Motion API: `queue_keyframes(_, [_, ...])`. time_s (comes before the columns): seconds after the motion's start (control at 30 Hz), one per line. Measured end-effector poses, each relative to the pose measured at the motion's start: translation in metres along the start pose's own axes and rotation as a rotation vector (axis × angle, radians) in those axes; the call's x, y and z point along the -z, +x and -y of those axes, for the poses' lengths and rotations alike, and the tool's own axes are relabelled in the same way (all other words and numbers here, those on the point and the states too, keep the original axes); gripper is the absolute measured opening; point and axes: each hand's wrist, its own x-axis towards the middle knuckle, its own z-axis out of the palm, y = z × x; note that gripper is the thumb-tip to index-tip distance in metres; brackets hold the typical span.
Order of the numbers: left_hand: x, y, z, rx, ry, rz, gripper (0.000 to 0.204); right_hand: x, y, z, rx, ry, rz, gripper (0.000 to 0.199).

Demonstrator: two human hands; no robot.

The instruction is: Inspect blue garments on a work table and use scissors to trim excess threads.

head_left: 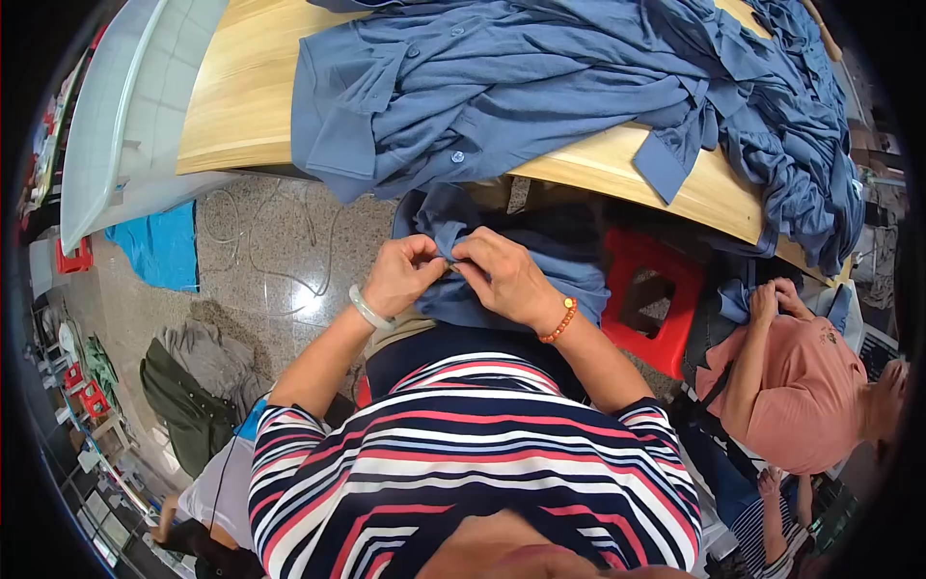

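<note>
Blue garment (451, 303) between bare fingers (476, 249)

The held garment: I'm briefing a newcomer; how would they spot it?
Find the wooden table heaped with blue garments. Between its near edge and the central striped shirt is the held blue garment. Unlike those, it's pinched by left hand and right hand.

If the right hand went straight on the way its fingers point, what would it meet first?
Past the blue cloth it pinches, the right hand would probably meet the left hand first, the fingertips facing its own; exact depth is unclear.
</note>
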Motion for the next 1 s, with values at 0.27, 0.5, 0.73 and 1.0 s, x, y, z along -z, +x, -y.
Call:
queue_keyframes(0.27, [-0.006, -0.018, -0.048, -0.613, 0.394, -0.270, 0.036, -0.003, -0.006, 0.003, 0.060, -0.023, 0.010, 0.018])
queue_keyframes(0.5, [0.006, -0.016, -0.026, -0.350, -0.144, 0.051, 0.015, -0.010, -0.009, 0.007, -0.106, 0.027, -0.079, 0.013])
queue_keyframes(0.73, [0.018, -0.019, -0.029, -0.241, -0.192, 0.104, 0.013, -0.013, -0.008, 0.004, -0.027, 0.006, -0.034, 0.010])
queue_keyframes(1.0, [0.015, -0.004, -0.021, -0.294, -0.098, -0.070, 0.014, -0.019, -0.005, -0.010, -0.124, -0.064, -0.026, 0.020])
